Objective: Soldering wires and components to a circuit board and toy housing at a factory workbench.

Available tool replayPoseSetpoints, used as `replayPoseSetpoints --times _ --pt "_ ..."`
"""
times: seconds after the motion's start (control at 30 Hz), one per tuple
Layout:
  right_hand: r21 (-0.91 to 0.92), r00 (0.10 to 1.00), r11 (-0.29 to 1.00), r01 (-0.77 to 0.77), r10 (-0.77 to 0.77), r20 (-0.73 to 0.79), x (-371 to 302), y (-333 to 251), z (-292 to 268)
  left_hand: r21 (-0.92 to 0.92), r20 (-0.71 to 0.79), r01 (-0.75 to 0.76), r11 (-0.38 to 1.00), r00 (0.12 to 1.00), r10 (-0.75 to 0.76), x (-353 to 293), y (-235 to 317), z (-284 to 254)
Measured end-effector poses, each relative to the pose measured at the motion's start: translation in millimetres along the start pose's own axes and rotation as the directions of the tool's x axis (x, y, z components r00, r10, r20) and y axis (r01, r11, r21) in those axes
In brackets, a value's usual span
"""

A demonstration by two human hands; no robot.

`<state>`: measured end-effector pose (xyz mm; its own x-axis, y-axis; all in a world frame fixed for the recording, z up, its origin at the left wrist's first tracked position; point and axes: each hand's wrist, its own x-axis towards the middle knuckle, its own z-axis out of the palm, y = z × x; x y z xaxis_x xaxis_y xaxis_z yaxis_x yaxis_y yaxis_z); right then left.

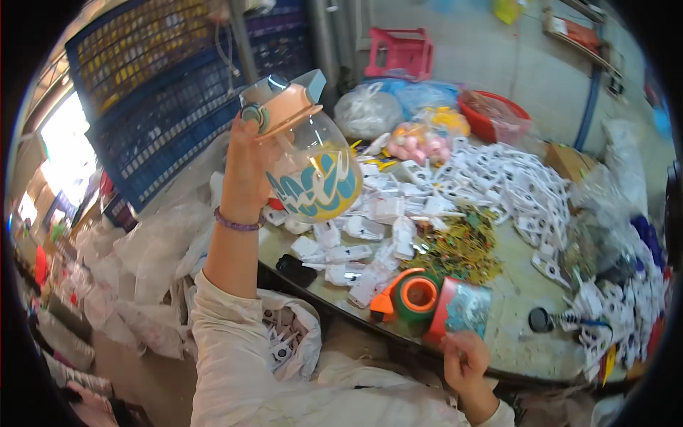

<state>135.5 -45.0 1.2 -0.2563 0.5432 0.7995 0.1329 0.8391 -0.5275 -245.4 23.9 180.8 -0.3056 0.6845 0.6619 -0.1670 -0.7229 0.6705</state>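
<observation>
My left hand [245, 167] is raised above the table's left side, its fingers wrapped round a clear drinking bottle [302, 153]. The bottle has a peach and blue-grey lid, large teal and white lettering, and a little yellowish colour low down. It is tilted. Near the table's front edge my right hand [466, 361] has its fingers curled in, and nothing shows in them. Just beyond that hand lies a red container [442, 307] with small metallic pieces at its mouth. Beside it is an orange and green tape roll [416, 295], with an orange tape cutter [384, 302] next to it.
White plastic parts [512, 178] are heaped across the table [523, 306], around a tangle of yellow-green small pieces [462, 245]. A black-tipped tool [541, 320] lies at right. Blue crates [163, 149] stand at left; a red basin [491, 117] and pink stool [400, 53] stand behind.
</observation>
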Motion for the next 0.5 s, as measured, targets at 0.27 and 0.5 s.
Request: replayPoseSetpoints --times 0.27,0.5 --pt "0.049 0.971 0.998 0.027 -0.015 -0.237 29.0 -15.9 -10.7 -0.243 0.322 0.164 0.956 0.943 -0.08 -33.3 -8.7 119.5" --pt "0.59 0.973 0.805 -0.064 0.183 -0.143 49.8 -28.8 6.0 -0.351 0.47 0.435 0.829 0.848 -0.246 -80.9 -16.7 178.3"
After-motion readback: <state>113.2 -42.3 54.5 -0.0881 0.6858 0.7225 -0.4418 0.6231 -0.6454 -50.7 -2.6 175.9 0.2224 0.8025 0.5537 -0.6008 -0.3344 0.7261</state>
